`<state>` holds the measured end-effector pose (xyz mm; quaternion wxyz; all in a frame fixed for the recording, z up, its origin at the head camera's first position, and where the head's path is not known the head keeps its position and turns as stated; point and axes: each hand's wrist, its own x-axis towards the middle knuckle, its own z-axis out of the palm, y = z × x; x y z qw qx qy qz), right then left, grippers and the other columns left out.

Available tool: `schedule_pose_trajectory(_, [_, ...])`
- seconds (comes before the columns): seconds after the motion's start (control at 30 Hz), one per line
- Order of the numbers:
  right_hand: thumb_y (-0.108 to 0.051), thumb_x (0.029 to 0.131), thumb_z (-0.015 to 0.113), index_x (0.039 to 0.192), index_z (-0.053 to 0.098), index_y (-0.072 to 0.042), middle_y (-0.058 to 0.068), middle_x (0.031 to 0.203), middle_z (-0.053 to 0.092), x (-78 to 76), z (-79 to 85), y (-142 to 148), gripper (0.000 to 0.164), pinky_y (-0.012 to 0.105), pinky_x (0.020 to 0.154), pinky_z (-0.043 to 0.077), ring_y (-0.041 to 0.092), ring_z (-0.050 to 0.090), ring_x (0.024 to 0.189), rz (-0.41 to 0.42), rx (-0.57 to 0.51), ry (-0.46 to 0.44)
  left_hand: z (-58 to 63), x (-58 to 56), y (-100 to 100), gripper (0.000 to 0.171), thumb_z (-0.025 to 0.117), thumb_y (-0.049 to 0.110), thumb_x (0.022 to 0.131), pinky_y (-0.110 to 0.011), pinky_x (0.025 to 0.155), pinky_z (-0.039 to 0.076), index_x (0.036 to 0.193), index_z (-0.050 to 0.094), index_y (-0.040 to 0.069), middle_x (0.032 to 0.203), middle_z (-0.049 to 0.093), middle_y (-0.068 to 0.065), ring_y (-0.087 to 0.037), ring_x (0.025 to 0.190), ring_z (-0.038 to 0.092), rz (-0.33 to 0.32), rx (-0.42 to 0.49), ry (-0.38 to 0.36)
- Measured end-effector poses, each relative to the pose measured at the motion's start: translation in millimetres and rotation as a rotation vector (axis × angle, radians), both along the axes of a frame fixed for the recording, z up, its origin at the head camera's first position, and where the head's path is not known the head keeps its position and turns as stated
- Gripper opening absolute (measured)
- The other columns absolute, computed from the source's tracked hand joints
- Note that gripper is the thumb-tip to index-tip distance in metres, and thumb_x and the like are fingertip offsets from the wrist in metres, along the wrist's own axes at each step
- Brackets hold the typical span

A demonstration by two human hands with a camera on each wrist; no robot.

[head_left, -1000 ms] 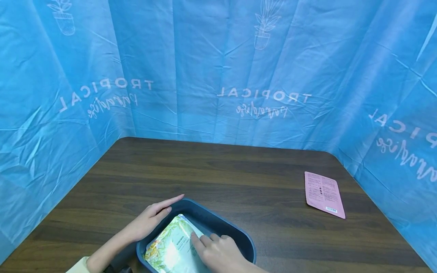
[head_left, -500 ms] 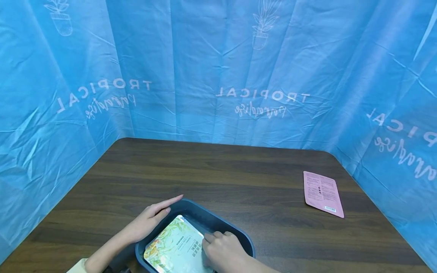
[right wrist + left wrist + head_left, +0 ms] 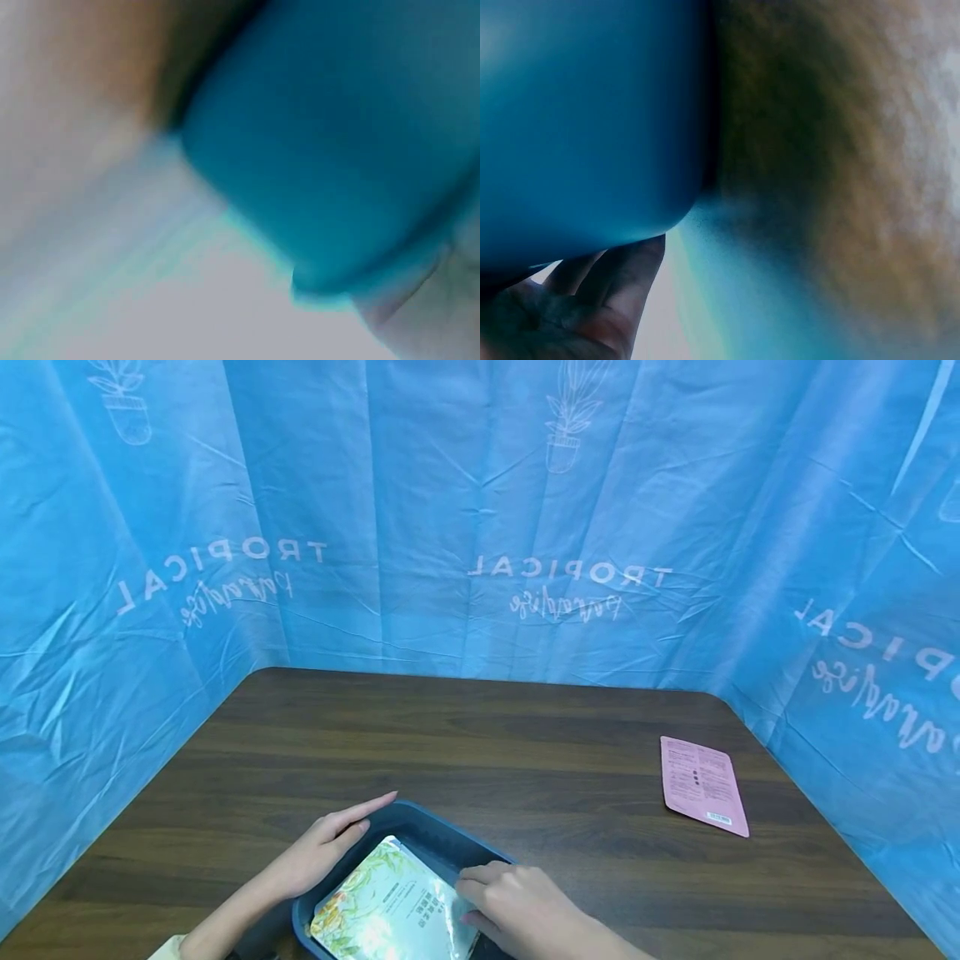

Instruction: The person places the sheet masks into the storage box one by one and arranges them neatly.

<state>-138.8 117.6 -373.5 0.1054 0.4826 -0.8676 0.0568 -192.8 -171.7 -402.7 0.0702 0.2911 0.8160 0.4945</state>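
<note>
In the head view a dark blue plastic basin (image 3: 442, 835) sits at the table's near edge. Inside it lies a flat, pale green sachet (image 3: 401, 897) with leaf and flower print and dark lettering. My left hand (image 3: 318, 852) rests along the basin's far left rim, index finger straight and thumb over the edge. From the left wrist, those fingers (image 3: 619, 277) lie straight against the outer wall. My right hand (image 3: 517, 897) is over the basin's right side, fingers bent loosely. Its thumb overlaps the sachet's right edge, with a gap below the index finger.
A pink printed sachet (image 3: 705, 787) with a barcode lies flat on the brown wooden table (image 3: 450, 727) at the right. Blue cloth (image 3: 420, 527) with white lettering hangs along the back and both sides.
My right hand has drawn back rightward from the middle of the green sachet to its right edge, uncovering more lettering. My left hand keeps its place at the rim. The view shifts slightly.
</note>
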Motion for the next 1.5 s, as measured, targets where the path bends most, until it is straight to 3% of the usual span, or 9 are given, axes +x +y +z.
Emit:
schedule_pose_trajectory(0.1, [-0.015,0.085,0.07,0.105,0.068,-0.009,0.001,0.108,0.064,-4.4,8.2,22,0.021,0.019,0.076,0.049,0.008,0.06,0.096,0.104,-0.135,0.015,0.7,0.1,0,0.043,0.035,0.016,0.104,-0.031,0.101,0.033,0.143,0.034,0.0,0.145,0.035,-0.015,-0.035,0.131,0.029,0.001,0.001,-0.001])
schedule_pose_trajectory(0.2, [-0.009,0.083,0.071,0.109,0.068,-0.008,0.001,0.109,0.064,-12.3,12.7,45,0.026,0.025,0.079,0.049,0.011,0.06,0.1,0.094,-0.234,0.064,1.5,0.2,0,0.043,0.035,0.017,0.104,-0.041,0.101,0.031,0.143,0.034,0.001,0.145,0.034,-0.015,-0.035,0.131,0.029,-0.001,0.006,-0.009])
schedule_pose_trajectory(0.33, [-0.007,0.077,0.076,0.109,0.067,-0.007,0.002,0.106,0.065,-28.2,11.8,80,0.033,0.031,0.074,0.052,0.014,0.062,0.095,-0.078,-0.26,0.127,2.5,1.7,0,0.043,0.035,0.017,0.104,-0.047,0.1,0.03,0.143,0.034,0.001,0.145,0.034,-0.016,-0.036,0.131,0.029,-0.005,0.011,-0.006])
schedule_pose_trajectory(0.53, [-0.01,0.075,0.078,0.115,0.063,0.001,0.017,0.114,0.061,-53.9,-4.8,133,0.045,0.044,0.078,0.05,0.031,0.061,0.1,-0.357,-0.09,0.149,1.9,3.8,1,0.043,0.034,0.014,0.104,-0.048,0.099,0.03,0.143,0.033,-0.001,0.145,0.033,-0.02,-0.04,0.13,0.028,-0.039,0.027,0.013])
schedule_pose_trajectory(0.77, [-0.018,0.077,0.076,0.127,0.051,0.007,0.03,0.129,0.047,-69.1,-19.6,178,0.061,0.06,0.087,0.039,0.05,0.044,0.115,-0.584,0.038,0.007,0.3,3.7,1,0.043,0.035,0.015,0.103,-0.045,0.099,0.032,0.143,0.034,0.0,0.145,0.034,-0.018,-0.039,0.131,0.029,-0.029,0.032,0.003])
schedule_pose_trajectory(1.03, [-0.022,0.081,0.073,0.126,0.043,0.015,0.042,0.125,0.04,-87.0,-23.7,211,0.066,0.065,0.086,0.035,0.059,0.039,0.112,-0.808,0.083,-0.1,0.7,3.4,1,0.043,0.035,0.017,0.104,-0.044,0.1,0.031,0.143,0.034,-0.001,0.145,0.034,-0.017,-0.039,0.131,0.028,-0.027,0.031,0.0])
schedule_pose_trajectory(1.27, [-0.017,0.086,0.066,0.118,0.046,0.017,0.04,0.104,0.053,-97.5,-22.6,228,0.052,0.058,0.074,0.046,0.051,0.055,0.092,-0.842,0.069,-0.152,-0.6,2.7,1,0.044,0.035,0.019,0.104,-0.027,0.101,0.032,0.143,0.033,0.0,0.146,0.034,-0.015,-0.036,0.132,0.028,-0.011,0.011,-0.016])
schedule_pose_trajectory(1.4, [-0.006,0.085,0.065,0.091,0.053,0.009,0.019,0.071,0.055,-98.4,-22.6,227,0.02,0.043,0.053,0.047,0.031,0.053,0.06,-0.82,0.075,-0.107,0.1,2.5,1,0.044,0.035,0.019,0.104,-0.02,0.099,0.031,0.144,0.033,0.0,0.146,0.033,-0.015,-0.036,0.132,0.027,-0.012,0.017,-0.022])
schedule_pose_trajectory(1.5, [0.004,0.08,0.064,0.074,0.051,0.002,0.01,0.061,0.049,-97.9,-24.4,224,0.015,0.039,0.046,0.042,0.024,0.047,0.051,-0.789,0.124,-0.018,0.5,2.4,1,0.044,0.035,0.019,0.104,-0.022,0.099,0.031,0.143,0.034,0.0,0.146,0.033,-0.014,-0.035,0.132,0.027,-0.006,0.013,-0.021])
